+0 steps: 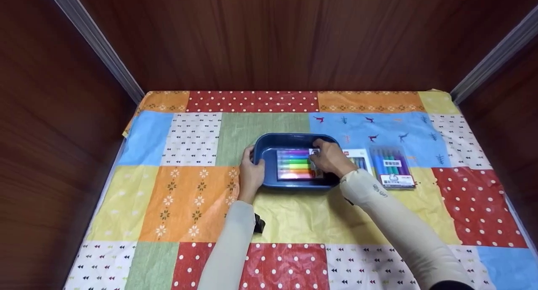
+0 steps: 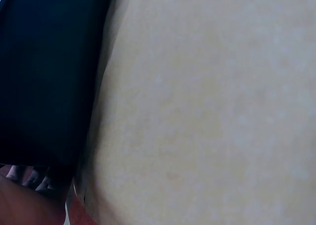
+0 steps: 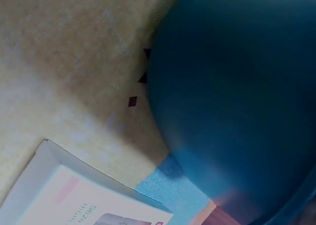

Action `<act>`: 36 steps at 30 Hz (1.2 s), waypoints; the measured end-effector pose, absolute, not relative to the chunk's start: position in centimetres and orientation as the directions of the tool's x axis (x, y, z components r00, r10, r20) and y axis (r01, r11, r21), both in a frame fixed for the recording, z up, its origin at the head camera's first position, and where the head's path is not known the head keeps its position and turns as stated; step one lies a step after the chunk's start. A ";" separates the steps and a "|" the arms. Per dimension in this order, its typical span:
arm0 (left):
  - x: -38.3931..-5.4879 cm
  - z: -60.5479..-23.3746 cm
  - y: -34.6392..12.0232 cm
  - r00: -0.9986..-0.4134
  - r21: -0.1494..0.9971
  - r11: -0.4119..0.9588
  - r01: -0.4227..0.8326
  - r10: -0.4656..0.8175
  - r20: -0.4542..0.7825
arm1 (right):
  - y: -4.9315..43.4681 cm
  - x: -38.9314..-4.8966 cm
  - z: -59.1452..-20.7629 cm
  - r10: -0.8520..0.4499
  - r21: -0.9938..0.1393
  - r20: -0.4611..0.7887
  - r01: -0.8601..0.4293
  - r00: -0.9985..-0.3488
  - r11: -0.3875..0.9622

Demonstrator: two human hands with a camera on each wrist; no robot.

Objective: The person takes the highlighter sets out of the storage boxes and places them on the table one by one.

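Observation:
A dark blue plastic basin [image 1: 269,183] with rounded corners sits on the patterned tablecloth. My left hand [image 1: 251,172] grips its left end, thumb over the rim and fingers outside; in the left wrist view the basin's wall [image 2: 44,76] stands above that hand's curled fingers. A clear pack of rainbow-coloured pens [image 1: 293,166] is inside the basin. My right hand [image 1: 333,157] reaches over the basin's right end and holds the pack's right end; some of its fingertips are hidden. In the right wrist view the basin's outer wall [image 3: 222,86] hides the right hand.
Just right of the basin lies a white highlighter box [image 3: 74,200], partly covered by my right hand in the head view. Beyond it is a clear pack of blue, green and purple pens [image 1: 391,168]. Brown wooden panels [image 1: 269,38] rise behind and beside the patchwork tablecloth [image 1: 193,201].

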State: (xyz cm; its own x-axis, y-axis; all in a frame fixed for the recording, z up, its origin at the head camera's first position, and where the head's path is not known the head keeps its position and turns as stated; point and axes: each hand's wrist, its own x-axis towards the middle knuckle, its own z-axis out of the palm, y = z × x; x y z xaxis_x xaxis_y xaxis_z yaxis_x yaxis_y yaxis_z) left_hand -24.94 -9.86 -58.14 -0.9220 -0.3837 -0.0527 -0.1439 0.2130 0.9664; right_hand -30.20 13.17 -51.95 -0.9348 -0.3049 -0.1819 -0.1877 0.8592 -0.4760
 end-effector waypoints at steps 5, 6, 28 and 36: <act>-24.9 -58.1 -9.7 -0.921 0.966 0.213 -0.146 -0.386 -0.054 | 13.0 -30.3 -51.9 -0.299 -0.439 -0.231 -0.175 -0.926 0.881; -24.9 -58.1 -9.7 -0.920 0.966 0.212 -0.150 -0.387 -0.058 | 13.0 -30.3 -51.9 -0.298 -0.432 -0.245 -0.171 -0.923 0.885; -25.1 -58.1 -9.8 -0.918 0.965 0.222 -0.139 -0.394 -0.042 | 12.1 -29.4 -53.1 -0.363 -0.494 -0.296 -0.184 -0.883 0.850; -25.0 -58.2 -9.8 -0.916 0.970 0.201 -0.138 -0.398 -0.047 | 11.6 -28.9 -53.6 -0.406 -0.516 -0.255 -0.232 -0.877 0.825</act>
State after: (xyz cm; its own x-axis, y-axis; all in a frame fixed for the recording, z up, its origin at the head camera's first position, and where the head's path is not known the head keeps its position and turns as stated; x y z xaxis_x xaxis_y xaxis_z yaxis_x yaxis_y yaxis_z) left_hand -25.04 -9.79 -58.21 -0.9162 -0.3979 -0.0474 -0.1375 0.2010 0.9699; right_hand -28.92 11.64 -53.58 -0.8773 -0.4065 -0.2551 -0.2322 0.8248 -0.5155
